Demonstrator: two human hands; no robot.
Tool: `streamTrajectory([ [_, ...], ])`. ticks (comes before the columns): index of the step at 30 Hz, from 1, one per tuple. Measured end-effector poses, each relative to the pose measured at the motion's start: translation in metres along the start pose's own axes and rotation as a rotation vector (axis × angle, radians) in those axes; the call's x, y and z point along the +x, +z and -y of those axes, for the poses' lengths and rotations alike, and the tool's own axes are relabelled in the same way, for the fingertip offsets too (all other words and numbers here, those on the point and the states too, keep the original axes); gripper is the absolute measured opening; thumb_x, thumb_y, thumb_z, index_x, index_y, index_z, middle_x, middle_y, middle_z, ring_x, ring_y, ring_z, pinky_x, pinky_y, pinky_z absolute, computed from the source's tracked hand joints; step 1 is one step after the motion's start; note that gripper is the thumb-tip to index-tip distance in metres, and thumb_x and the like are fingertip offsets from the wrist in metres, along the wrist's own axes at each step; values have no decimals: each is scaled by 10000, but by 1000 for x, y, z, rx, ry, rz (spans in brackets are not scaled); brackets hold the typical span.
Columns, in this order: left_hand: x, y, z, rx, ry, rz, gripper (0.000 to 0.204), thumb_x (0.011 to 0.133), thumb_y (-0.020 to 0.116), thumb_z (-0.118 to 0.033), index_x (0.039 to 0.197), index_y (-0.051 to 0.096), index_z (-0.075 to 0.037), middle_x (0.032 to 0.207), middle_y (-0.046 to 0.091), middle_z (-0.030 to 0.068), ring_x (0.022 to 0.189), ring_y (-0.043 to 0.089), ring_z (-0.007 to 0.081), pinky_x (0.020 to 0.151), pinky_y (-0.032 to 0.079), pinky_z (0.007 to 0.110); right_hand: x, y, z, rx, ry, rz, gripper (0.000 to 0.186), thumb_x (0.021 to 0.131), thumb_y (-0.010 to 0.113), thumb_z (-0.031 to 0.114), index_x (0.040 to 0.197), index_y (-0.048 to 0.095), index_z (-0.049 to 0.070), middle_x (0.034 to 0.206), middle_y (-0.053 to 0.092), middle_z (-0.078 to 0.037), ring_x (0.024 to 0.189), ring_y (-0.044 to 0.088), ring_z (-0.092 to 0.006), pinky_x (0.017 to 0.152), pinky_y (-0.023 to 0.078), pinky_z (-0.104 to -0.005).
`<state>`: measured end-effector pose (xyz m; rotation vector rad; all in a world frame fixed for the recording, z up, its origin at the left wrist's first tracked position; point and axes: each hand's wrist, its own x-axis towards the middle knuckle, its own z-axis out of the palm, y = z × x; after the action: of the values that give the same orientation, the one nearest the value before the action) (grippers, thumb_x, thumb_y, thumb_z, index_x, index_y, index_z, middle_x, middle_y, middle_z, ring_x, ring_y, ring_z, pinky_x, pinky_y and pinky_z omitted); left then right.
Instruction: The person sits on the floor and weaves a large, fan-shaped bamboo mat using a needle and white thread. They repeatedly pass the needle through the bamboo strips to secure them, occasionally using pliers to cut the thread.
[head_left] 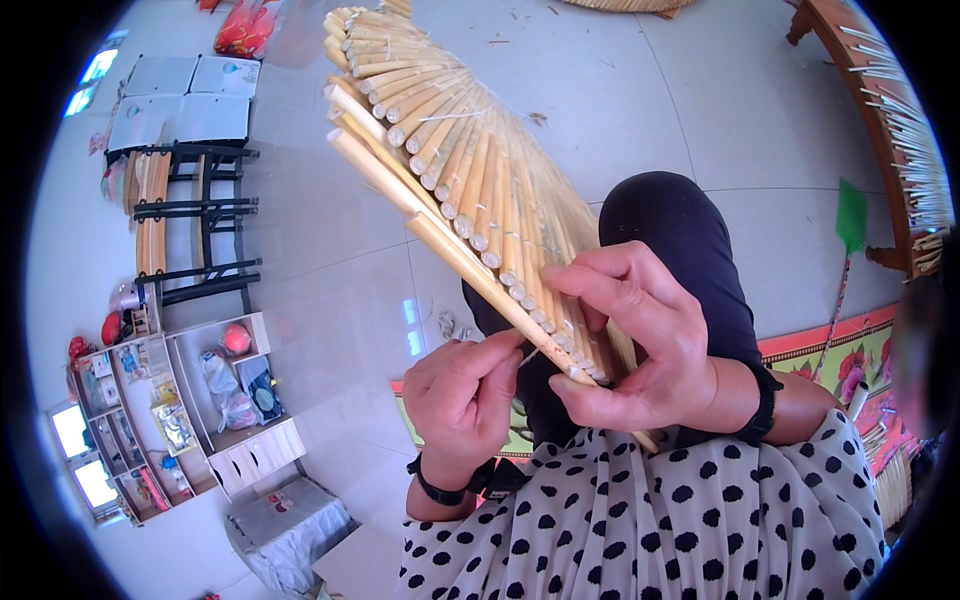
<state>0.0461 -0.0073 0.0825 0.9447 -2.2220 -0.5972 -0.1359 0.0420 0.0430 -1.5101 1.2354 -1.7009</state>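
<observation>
A long panel of pale reed stalks (490,175), bound side by side with thread, slants across my lap from upper left to lower right. Longer stalks (450,252) lie along its left edge, across the cut ends. My right hand (645,335) grips the near end, thumb on the edge stalk and curled fingers over the panel. Just left of that edge my left hand (462,400) is closed in a pinch on a thin thread (530,356) that runs to the edge. The tips of its fingers are partly hidden.
Black-trousered knee (670,220) under the panel. At right stand a wooden frame (865,110) with many thin sticks and a green fly swatter (850,215). Shelves (180,400), folded black-legged furniture (200,210) and a grey covered box (290,525) line the left. Flowered mat (850,360) lies below.
</observation>
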Motion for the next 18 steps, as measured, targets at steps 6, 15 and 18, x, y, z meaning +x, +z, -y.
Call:
streamTrajectory([
  [6, -3, -4, 3, -42, -17, 38, 197, 762, 684, 81, 938, 691, -6, 611, 596, 58, 478, 524, 158, 458, 384, 271, -1, 2, -2, 17, -19, -18, 566, 626, 743, 69, 1168, 637, -55, 1037, 574, -149, 849, 618, -214, 722, 535, -285],
  [15, -4, 4, 7, -75, 14, 9, 248, 752, 682, 93, 975, 690, -14, 636, 615, 67, 474, 524, 169, 456, 386, 281, -3, 1, -2, 35, 23, -41, 549, 616, 750, 67, 1144, 657, -50, 1030, 570, -149, 815, 610, -204, 705, 520, -271],
  [18, -6, 6, 12, -61, 29, -2, 244, 765, 681, 90, 984, 688, -17, 641, 616, 69, 476, 524, 171, 456, 383, 280, -2, -1, -1, -10, 5, -26, 549, 619, 750, 69, 1145, 655, -53, 1028, 571, -148, 822, 610, -202, 705, 520, -271],
])
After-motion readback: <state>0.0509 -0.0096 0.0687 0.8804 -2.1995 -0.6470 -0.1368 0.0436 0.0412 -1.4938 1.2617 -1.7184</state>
